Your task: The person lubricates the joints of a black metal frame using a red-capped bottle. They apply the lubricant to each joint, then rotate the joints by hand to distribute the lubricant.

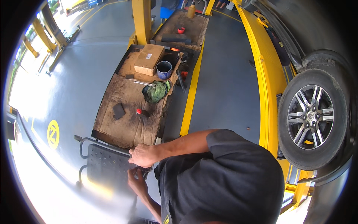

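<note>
Here the right hand [142, 155] is gripping the near edge of the cardboard-covered bench [128, 112] — fingers curled tight. The left hand [136, 182] is reaching below beside the black step stool [106, 168], fingers bent around something I cannot make out — steadying probably comes next.

Your counter [112, 123] wears worn brown cardboard with dark stains. On it you see a tan cardboard box [149, 59], a blue tub [164, 69] with a dark inside, a crumpled green rag [156, 92], a small red cap [138, 111] and a dark grey square pad [118, 110]. The black step platform [106, 168] below has a dotted tread pattern. The floor [223, 86] is grey with yellow lines, the lift post [141, 18] yellow. The tyre [313, 119] is black around silver spokes. Your shirt [223, 179] is dark grey.
</note>
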`<action>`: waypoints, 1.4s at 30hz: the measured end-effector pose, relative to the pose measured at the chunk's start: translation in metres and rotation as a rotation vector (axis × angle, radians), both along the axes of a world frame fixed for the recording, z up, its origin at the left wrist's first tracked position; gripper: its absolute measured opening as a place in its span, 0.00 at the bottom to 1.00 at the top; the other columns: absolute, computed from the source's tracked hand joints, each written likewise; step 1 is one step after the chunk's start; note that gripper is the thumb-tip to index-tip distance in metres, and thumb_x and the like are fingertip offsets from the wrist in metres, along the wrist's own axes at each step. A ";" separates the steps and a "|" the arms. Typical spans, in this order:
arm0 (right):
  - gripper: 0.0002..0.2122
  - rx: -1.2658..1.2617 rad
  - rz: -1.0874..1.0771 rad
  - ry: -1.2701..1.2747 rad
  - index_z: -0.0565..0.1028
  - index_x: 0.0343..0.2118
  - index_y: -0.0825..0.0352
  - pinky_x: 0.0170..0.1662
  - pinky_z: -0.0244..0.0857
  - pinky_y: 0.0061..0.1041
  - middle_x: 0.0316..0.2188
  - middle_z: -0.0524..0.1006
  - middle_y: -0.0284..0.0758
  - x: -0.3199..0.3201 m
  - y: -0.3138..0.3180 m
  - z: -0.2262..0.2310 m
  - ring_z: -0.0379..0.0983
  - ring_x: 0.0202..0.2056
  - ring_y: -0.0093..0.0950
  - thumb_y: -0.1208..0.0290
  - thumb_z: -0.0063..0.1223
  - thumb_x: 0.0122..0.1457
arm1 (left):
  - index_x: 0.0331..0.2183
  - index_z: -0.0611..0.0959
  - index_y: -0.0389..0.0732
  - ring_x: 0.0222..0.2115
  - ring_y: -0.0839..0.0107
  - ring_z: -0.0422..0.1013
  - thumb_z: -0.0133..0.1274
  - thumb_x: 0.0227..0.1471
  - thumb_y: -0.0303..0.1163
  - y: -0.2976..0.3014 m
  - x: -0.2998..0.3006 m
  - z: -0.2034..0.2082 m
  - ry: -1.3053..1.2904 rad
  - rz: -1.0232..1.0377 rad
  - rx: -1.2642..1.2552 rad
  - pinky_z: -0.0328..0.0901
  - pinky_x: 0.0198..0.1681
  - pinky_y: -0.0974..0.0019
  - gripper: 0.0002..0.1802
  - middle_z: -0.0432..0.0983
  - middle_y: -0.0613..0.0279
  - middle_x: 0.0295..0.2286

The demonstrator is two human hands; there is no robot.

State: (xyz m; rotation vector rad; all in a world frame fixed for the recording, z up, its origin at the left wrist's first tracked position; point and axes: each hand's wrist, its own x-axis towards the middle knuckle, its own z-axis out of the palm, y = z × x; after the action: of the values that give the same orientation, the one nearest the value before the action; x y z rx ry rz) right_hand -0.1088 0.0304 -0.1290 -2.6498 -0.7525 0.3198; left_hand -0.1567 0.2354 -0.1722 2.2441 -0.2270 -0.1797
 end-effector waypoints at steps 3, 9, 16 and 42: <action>0.15 -0.063 -0.064 -0.025 0.83 0.41 0.73 0.37 0.78 0.40 0.35 0.86 0.45 -0.007 0.005 0.009 0.86 0.38 0.41 0.66 0.61 0.55 | 0.42 0.84 0.33 0.40 0.48 0.83 0.61 0.63 0.30 -0.006 0.001 0.007 0.011 0.012 0.011 0.73 0.45 0.51 0.10 0.86 0.45 0.37; 0.08 -0.077 0.047 0.078 0.88 0.29 0.65 0.36 0.79 0.41 0.28 0.87 0.43 0.004 0.001 0.017 0.87 0.35 0.41 0.66 0.64 0.52 | 0.40 0.84 0.35 0.40 0.49 0.84 0.61 0.63 0.30 -0.004 -0.001 -0.005 0.034 0.069 -0.026 0.73 0.45 0.52 0.09 0.86 0.48 0.36; 0.21 -0.177 -0.091 0.084 0.78 0.61 0.57 0.47 0.77 0.49 0.48 0.77 0.47 0.005 -0.005 0.030 0.82 0.44 0.49 0.70 0.55 0.64 | 0.41 0.82 0.38 0.42 0.44 0.80 0.63 0.60 0.31 0.002 -0.004 -0.014 0.008 0.110 -0.064 0.72 0.46 0.49 0.10 0.86 0.49 0.37; 0.20 -0.202 -0.024 0.239 0.81 0.59 0.58 0.54 0.73 0.50 0.47 0.78 0.47 0.004 -0.005 0.068 0.80 0.49 0.50 0.69 0.48 0.66 | 0.43 0.83 0.40 0.43 0.47 0.81 0.62 0.61 0.32 0.012 -0.020 0.009 -0.035 0.104 -0.022 0.73 0.47 0.51 0.10 0.87 0.52 0.39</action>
State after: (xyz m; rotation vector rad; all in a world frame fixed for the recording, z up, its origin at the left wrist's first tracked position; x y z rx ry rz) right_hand -0.1050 0.0251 -0.0612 -2.7357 -0.6399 0.7264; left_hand -0.1764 0.2471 -0.1632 2.2322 -0.1302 -0.0819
